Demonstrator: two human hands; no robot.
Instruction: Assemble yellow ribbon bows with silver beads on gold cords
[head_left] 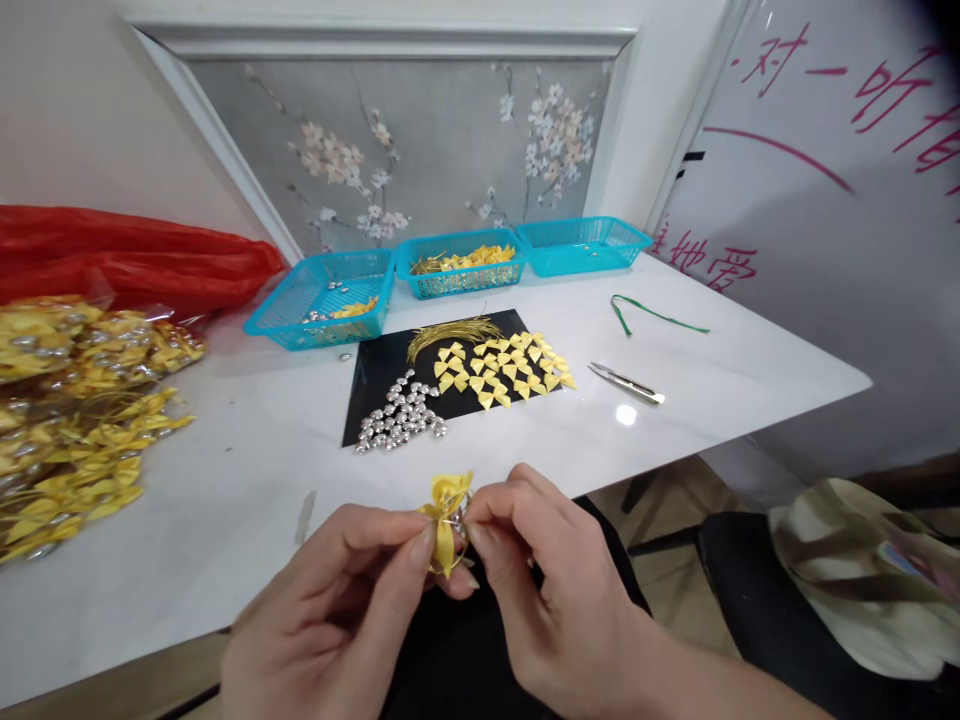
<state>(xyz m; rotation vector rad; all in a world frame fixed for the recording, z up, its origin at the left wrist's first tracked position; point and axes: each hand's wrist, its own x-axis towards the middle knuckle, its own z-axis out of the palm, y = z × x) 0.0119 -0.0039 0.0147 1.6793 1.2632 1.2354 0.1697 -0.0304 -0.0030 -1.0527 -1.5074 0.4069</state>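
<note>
In front of the table's near edge, my left hand (352, 600) pinches a yellow ribbon bow (445, 540) between thumb and forefinger. Opposite it, my right hand (540, 560) is closed, with thumb and fingertips on a thin gold cord (469, 488) that loops around the bow. Something small and silver shows between the two hands, partly covered by my fingers. Beyond them on a black mat (382, 370) lie loose silver bell-like beads (401, 415), several yellow bows (517, 365) and a bundle of gold cords (454, 333).
Thread snips (626, 383) and a green string (660, 316) lie to the right. Blue baskets (319, 338) (461, 283) (585, 262) line the wall. Piled yellow bows with silver beads (82, 430) and a red bag (127, 250) occupy the left. A black chair (750, 590) stands right of the table (225, 540).
</note>
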